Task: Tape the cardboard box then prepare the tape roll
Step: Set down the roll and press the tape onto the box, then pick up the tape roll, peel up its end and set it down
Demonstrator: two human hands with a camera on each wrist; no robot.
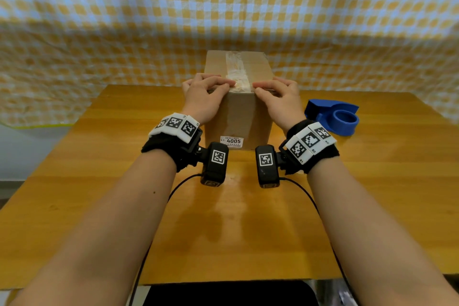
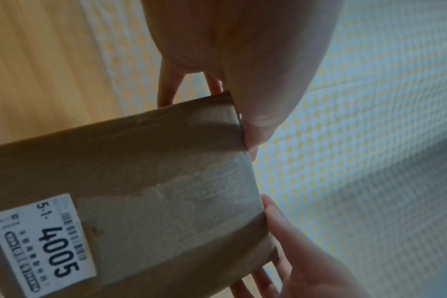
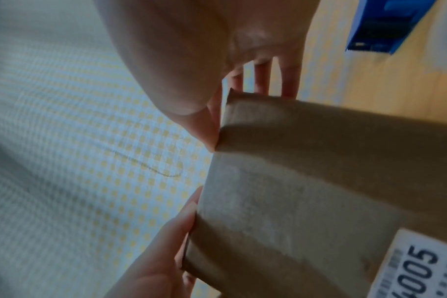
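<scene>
Resting on the near top edge of the cardboard box [image 1: 238, 117], my left hand [image 1: 202, 97] lies with fingers bent over the corner and thumb touching the wrinkled tape strip [image 1: 236, 74] that runs down the middle of the lid, holding nothing; my right hand [image 1: 277, 98] mirrors it on the other side of the strip, fingers loosely bent on the cardboard, thumb at the tape's edge. The box stands upright on the wooden table [image 1: 99, 169], its white label [image 1: 231, 141] facing me; to its right, apart from it, the blue tape dispenser [image 1: 334, 115] sits on the tabletop.
</scene>
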